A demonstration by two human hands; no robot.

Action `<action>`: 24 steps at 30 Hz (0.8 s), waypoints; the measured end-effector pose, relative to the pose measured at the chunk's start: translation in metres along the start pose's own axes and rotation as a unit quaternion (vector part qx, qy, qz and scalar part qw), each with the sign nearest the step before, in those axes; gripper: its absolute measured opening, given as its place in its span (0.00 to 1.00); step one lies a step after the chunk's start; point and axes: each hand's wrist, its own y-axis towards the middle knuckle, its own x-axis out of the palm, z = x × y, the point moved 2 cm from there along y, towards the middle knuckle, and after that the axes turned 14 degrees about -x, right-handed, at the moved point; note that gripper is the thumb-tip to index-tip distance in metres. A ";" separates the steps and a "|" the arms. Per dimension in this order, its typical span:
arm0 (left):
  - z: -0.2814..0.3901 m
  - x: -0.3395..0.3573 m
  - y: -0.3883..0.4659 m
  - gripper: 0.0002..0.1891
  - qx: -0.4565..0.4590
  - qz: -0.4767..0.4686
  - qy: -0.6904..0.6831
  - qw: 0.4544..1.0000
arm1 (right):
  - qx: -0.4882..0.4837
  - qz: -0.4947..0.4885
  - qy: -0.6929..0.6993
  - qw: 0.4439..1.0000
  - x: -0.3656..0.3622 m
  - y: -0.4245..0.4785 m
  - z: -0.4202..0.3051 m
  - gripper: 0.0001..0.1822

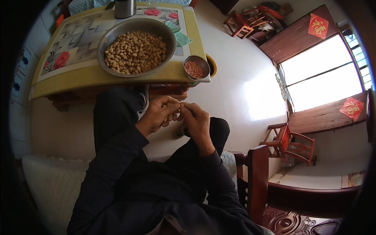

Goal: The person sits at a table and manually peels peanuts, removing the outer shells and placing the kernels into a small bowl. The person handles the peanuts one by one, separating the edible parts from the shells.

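Observation:
My left hand [160, 113] is closed around several unshelled peanuts [169, 115], held above my lap. Against its fingertips, the thumb and fingers of my right hand [196, 119] pinch what looks like one peanut [181, 105]; the fingers partly hide it. Beyond my hands, a large metal basin [173, 47] on the table [85, 84] holds many peanuts in their shells. To its right, at the table's corner, a small metal bowl [206, 66] contains pink shelled peanut kernels [194, 69].
A green cloth [181, 37] lies beside the basin, and a metal container [125, 8] stands behind it. Next to the table's right corner is a yellow-rimmed container [213, 66], partly hidden. A wooden armrest [258, 182] rises at my right; small wooden chairs [277, 141] stand farther right.

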 end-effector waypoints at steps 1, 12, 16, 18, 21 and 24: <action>-0.001 0.000 0.000 0.09 -0.001 0.006 -0.003 1.000 | -0.001 0.005 0.008 1.000 0.000 -0.001 0.000 0.10; 0.004 0.001 -0.005 0.15 0.037 0.020 0.174 0.984 | 0.037 0.002 0.136 0.990 0.003 -0.002 0.003 0.09; -0.001 0.001 -0.004 0.14 0.055 0.031 0.193 0.979 | 0.043 0.004 0.107 0.993 -0.001 -0.002 0.007 0.09; 0.001 0.004 -0.006 0.14 0.063 0.047 0.197 0.977 | 0.050 0.025 0.120 0.991 0.003 -0.003 0.006 0.08; -0.001 0.005 -0.006 0.13 0.075 0.063 0.191 0.977 | 0.036 0.054 0.159 0.985 0.010 -0.005 0.018 0.07; -0.008 0.001 -0.004 0.12 0.070 0.073 0.167 0.981 | 0.056 0.111 0.179 0.976 0.023 -0.008 0.022 0.07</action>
